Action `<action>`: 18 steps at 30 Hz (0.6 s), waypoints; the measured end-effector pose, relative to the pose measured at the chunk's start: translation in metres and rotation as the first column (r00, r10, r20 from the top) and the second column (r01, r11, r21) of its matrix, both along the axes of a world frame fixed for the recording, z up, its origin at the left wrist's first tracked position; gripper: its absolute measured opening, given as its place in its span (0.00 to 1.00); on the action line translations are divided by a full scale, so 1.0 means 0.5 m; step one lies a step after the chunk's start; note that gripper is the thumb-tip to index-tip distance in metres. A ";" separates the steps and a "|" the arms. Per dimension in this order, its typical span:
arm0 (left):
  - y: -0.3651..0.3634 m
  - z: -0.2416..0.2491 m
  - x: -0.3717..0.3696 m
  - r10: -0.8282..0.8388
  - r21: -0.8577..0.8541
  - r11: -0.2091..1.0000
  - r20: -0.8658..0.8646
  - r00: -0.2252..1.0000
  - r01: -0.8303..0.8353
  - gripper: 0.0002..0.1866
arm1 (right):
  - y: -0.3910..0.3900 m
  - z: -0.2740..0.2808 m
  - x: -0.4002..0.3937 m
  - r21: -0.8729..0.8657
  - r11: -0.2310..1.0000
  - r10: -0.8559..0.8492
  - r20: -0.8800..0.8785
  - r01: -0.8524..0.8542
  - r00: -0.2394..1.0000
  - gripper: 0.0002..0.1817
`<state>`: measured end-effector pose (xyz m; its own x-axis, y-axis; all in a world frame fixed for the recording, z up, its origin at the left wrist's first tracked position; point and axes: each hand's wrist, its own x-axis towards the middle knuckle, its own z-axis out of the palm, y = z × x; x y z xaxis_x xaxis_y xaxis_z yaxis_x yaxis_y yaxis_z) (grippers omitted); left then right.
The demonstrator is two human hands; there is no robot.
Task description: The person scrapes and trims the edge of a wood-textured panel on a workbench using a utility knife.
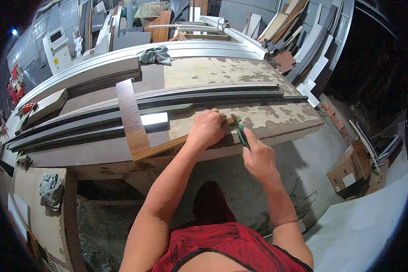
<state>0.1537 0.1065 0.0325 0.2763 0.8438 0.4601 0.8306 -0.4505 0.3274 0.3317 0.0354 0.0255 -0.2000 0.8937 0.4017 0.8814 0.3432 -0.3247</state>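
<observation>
My left hand [207, 128] is closed around the long arm of an L-shaped wood-grain piece [163, 148] near its right end. The shorter arm of that piece points away from me across dark metal strips. In my closed right hand [259, 158] is a slim tool with a green handle [243, 137]. Its tip is at the right end of the wood-grain piece, close to my left fingers. Whether it is a knife or a file, I cannot make out. A bright white rectangle [154, 119] lies beside the inner corner of the L.
The worn workbench [204, 71] carries long dark metal strips [213, 96] and a grey cloth [155, 55]. At lower left another cloth [51, 190] rests on a side board. A cardboard box [347, 174] stands on the floor to the right. Sheet offcuts [313, 50] lean at the back right.
</observation>
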 end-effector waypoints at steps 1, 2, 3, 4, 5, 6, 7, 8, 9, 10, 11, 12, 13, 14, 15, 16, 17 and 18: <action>0.001 0.000 0.001 0.007 -0.009 1.000 -0.015 1.000 -0.008 0.13 | 0.017 0.004 -0.007 0.003 1.000 0.004 0.005 -0.004 1.000 0.29; 0.002 -0.002 0.001 0.009 -0.011 1.000 -0.012 1.000 -0.009 0.13 | 0.030 0.009 -0.014 -0.004 1.000 -0.002 0.012 0.002 1.000 0.29; 0.003 -0.003 0.001 0.012 -0.011 1.000 -0.010 1.000 -0.012 0.13 | 0.042 0.014 -0.022 -0.011 1.000 -0.005 0.018 0.005 1.000 0.29; 0.004 -0.003 0.000 0.017 -0.013 1.000 -0.008 1.000 -0.017 0.13 | 0.050 0.015 -0.027 -0.018 1.000 -0.006 0.025 0.007 1.000 0.29; 0.003 -0.002 -0.002 0.015 0.002 1.000 0.004 1.000 -0.015 0.12 | 0.053 0.009 -0.028 0.010 1.000 0.006 0.035 -0.007 0.999 0.29; 0.001 0.000 -0.002 0.011 0.015 1.000 0.016 1.000 -0.011 0.11 | 0.052 0.001 -0.025 0.037 0.999 0.017 0.046 -0.018 0.999 0.29; -0.001 0.000 -0.001 0.003 0.027 1.000 0.029 1.000 -0.004 0.10 | 0.047 -0.008 -0.021 0.062 0.998 0.024 0.058 -0.028 0.998 0.30; -0.001 0.000 0.001 0.004 0.025 1.000 0.030 1.000 -0.005 0.10 | 0.033 -0.015 -0.013 0.071 0.997 0.029 0.043 -0.032 0.999 0.30; 0.001 0.000 0.002 0.006 0.024 1.000 0.032 0.999 -0.007 0.10 | 0.014 -0.020 -0.004 0.082 0.996 0.036 0.028 -0.038 0.999 0.30; 0.001 -0.001 0.001 0.009 0.021 1.000 0.034 0.999 -0.009 0.10 | 0.003 -0.020 0.001 0.092 0.995 0.043 0.014 -0.044 0.999 0.30; 0.003 0.000 -0.001 0.015 0.003 1.000 0.011 1.000 -0.015 0.11 | -0.002 -0.015 0.003 0.050 0.998 0.025 0.010 -0.025 1.000 0.30; 0.004 0.000 -0.001 0.019 -0.016 1.000 -0.012 1.000 -0.020 0.12 | -0.007 -0.011 0.006 0.008 1.000 0.005 0.007 -0.005 1.000 0.29; 0.005 0.000 -0.001 0.021 -0.034 0.999 -0.037 0.999 -0.022 0.12 | -0.013 -0.008 0.008 -0.034 0.999 -0.018 0.003 0.019 1.000 0.29; 0.004 0.000 0.000 0.012 -0.027 1.000 -0.023 1.000 -0.013 0.12 | -0.013 -0.002 0.007 -0.036 0.999 -0.012 0.011 0.012 1.000 0.29; 0.003 0.000 -0.001 0.005 -0.018 1.000 -0.009 1.000 -0.005 0.12 | -0.008 0.008 0.002 -0.036 0.999 -0.004 0.020 0.004 1.000 0.29; 0.001 0.000 -0.001 -0.001 -0.010 1.000 0.004 1.000 0.001 0.13 | -0.002 0.017 -0.003 -0.037 0.999 0.006 0.028 -0.005 1.000 0.29; 0.001 0.000 0.001 0.003 -0.013 1.000 -0.002 1.000 -0.003 0.13 | 0.010 0.019 -0.009 -0.031 1.000 0.002 0.025 -0.001 1.000 0.29; 0.002 0.000 0.001 0.009 -0.016 1.000 -0.008 1.000 -0.009 0.13 | 0.027 0.016 -0.016 -0.025 1.000 -0.001 0.023 0.002 1.000 0.29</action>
